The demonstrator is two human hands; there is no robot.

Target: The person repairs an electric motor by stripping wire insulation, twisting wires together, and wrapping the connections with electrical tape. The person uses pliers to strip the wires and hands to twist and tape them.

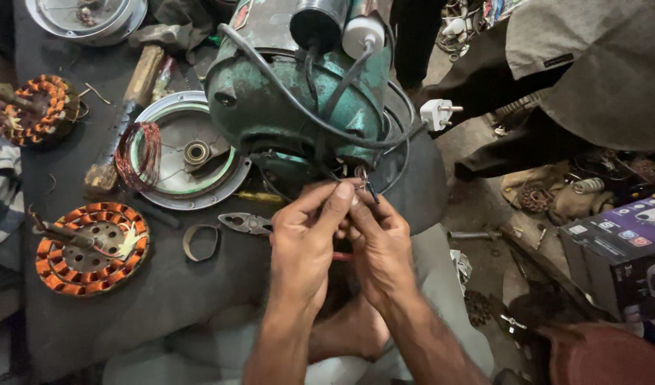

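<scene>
Both hands, left hand and right hand, crowd against the underside of the green motor, black cables looping across that approach. Left flank blocked low by pliers, metal ring, round fan cover. Bare dark cloth between wound stator and left forearm gives open passage. White plug hangs just right of the motor.

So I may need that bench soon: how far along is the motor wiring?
Mid-job. Both hands, left hand and right hand, pinch wire ends under the green motor. Its white plug hangs loose. The pliers lie set down. The fan cover and copper stator lie apart.
</scene>
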